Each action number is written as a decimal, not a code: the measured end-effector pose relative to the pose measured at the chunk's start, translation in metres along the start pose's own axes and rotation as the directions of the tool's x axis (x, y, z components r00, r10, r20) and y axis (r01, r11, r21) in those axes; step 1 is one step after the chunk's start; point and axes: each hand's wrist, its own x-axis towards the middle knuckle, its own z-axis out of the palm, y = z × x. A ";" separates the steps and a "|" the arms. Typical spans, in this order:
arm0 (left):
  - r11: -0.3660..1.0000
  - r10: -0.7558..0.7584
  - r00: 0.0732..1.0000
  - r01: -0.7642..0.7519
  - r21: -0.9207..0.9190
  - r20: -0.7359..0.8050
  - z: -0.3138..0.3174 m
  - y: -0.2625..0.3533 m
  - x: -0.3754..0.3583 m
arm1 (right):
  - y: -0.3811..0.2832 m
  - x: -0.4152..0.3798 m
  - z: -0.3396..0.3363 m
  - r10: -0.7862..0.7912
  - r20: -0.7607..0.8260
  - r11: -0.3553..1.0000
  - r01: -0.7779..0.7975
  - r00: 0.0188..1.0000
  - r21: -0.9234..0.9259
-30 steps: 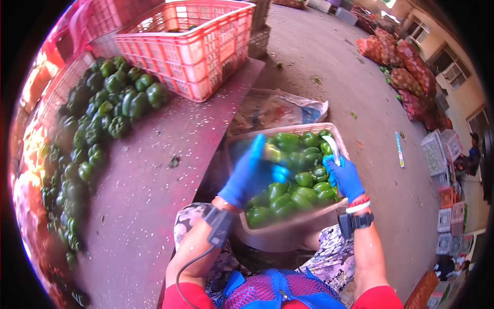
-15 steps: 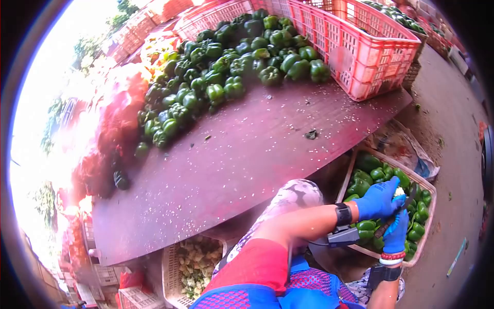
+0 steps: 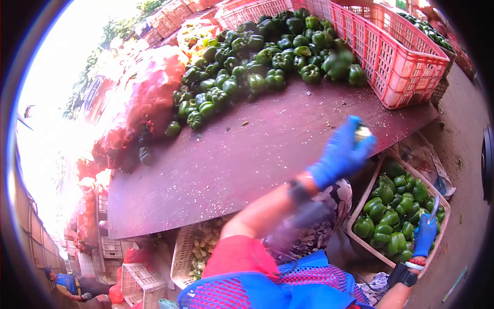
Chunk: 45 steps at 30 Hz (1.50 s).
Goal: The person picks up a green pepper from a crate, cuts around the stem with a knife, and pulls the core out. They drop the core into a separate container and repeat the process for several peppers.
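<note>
My left hand [image 3: 343,153], in a blue glove and blurred by motion, is over the right part of the table, closed round a small pale and greenish piece [image 3: 362,133] that looks like a pepper core. A knife [image 3: 435,207] points upward from my right hand [image 3: 425,234], also gloved in blue, at the right side of a crate [image 3: 352,227] of green peppers [image 3: 389,218]. Many more green peppers [image 3: 256,82] are heaped along the back of the reddish table [image 3: 231,170], which is specked with small pale seeds.
A pink crate [image 3: 393,67] stands at the table's back right. Red mesh sacks [image 3: 149,92] lie at its left. Below the near edge is a crate [image 3: 181,257] of pale cores, beside a white crate [image 3: 139,278]. Another person [image 3: 67,283] is at the lower left.
My left hand has left the pepper crate and moved up and left over the table with the pale piece. My right hand remains by the crate with the knife. The whole view has shifted.
</note>
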 end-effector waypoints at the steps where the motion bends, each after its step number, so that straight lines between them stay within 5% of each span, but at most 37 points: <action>1: 1.000 0.023 0.997 -0.022 0.010 -0.079 -0.048 -0.013 -0.012 | 0.019 0.011 -0.001 -0.066 -0.052 0.963 0.050 0.996 -0.266; 2: 0.969 -0.242 0.969 0.244 0.032 -0.053 -0.100 -0.018 -0.033 | 0.041 0.019 -0.002 -0.058 -0.039 0.963 0.045 0.998 -0.264; 4: 0.840 -0.441 0.897 0.425 0.336 -0.032 -0.191 -0.050 -0.094 | 0.036 0.015 0.006 0.019 -0.018 0.994 -0.021 1.000 -0.107; 6: 0.609 -0.713 0.701 0.593 0.527 0.036 -0.258 -0.038 -0.156 | 0.036 0.019 0.010 0.124 0.017 0.992 -0.123 0.992 -0.013; 7: 0.519 -0.766 0.632 0.497 0.696 0.120 -0.289 -0.055 -0.191 | 0.012 0.010 0.010 0.219 0.053 0.973 -0.222 0.974 0.058; 8: 0.325 -0.924 0.360 0.556 0.765 0.131 -0.309 -0.042 -0.206 | 0.027 0.019 0.010 0.249 0.089 0.955 -0.260 0.964 0.143; 9: 0.352 -0.893 0.424 0.445 0.823 0.153 -0.335 -0.068 -0.238 | 0.039 0.027 0.012 0.258 0.119 0.933 -0.279 0.959 0.227; 11: 0.088 -0.969 0.219 0.744 0.662 -0.118 -0.351 -0.056 -0.219 | 0.059 0.040 0.016 0.269 0.171 0.865 -0.316 0.948 0.391; 13: 0.125 -0.871 0.359 0.823 0.554 -0.336 -0.383 -0.106 -0.211 | 0.056 0.039 0.017 0.251 0.249 0.799 -0.346 0.935 0.492; 15: 0.257 -0.615 0.587 0.781 0.570 -0.527 -0.419 -0.176 -0.194 | 0.039 0.029 0.018 0.286 0.311 0.712 -0.418 0.906 0.564; 19: 0.375 -0.346 0.696 0.717 0.587 -0.629 -0.455 -0.231 -0.113 | 0.017 0.011 -0.018 0.288 0.383 0.705 -0.465 0.878 0.535; 20: 0.402 -0.356 0.692 0.720 0.566 -0.628 -0.462 -0.240 -0.096 | 0.032 0.015 -0.022 0.350 0.276 0.662 -0.445 0.895 0.603; 23: 0.520 -0.348 0.717 0.684 0.512 -0.604 -0.479 -0.285 -0.052 | 0.044 0.016 -0.070 0.326 0.390 0.680 -0.500 0.861 0.536; 26: 0.522 -0.455 0.680 0.727 0.446 -0.575 -0.482 -0.303 -0.021 | 0.069 0.023 -0.096 0.298 0.321 0.666 -0.436 0.899 0.606; 29: 0.449 -0.521 0.572 0.815 0.366 -0.634 -0.476 -0.293 0.003 | 0.066 0.015 -0.098 0.543 0.091 0.568 -0.445 0.835 0.692; 33: 0.607 -0.528 0.684 0.719 0.338 -0.503 -0.468 -0.298 0.015 | 0.082 0.018 -0.107 0.448 0.259 0.678 -0.514 0.856 0.526; 39: 0.672 -0.477 0.869 0.457 0.582 -0.131 -0.358 -0.245 0.046 | 0.083 0.037 -0.090 0.442 0.286 0.647 -0.523 0.850 0.556; 42: 0.693 -0.430 0.895 0.412 0.592 -0.119 -0.262 -0.215 0.058 | 0.025 0.009 -0.053 0.520 0.130 0.682 -0.502 0.844 0.532; 45: 0.765 -0.221 0.959 0.283 0.579 -0.177 -0.201 -0.200 0.069 | 0.042 0.010 -0.068 0.456 0.234 0.685 -0.506 0.859 0.525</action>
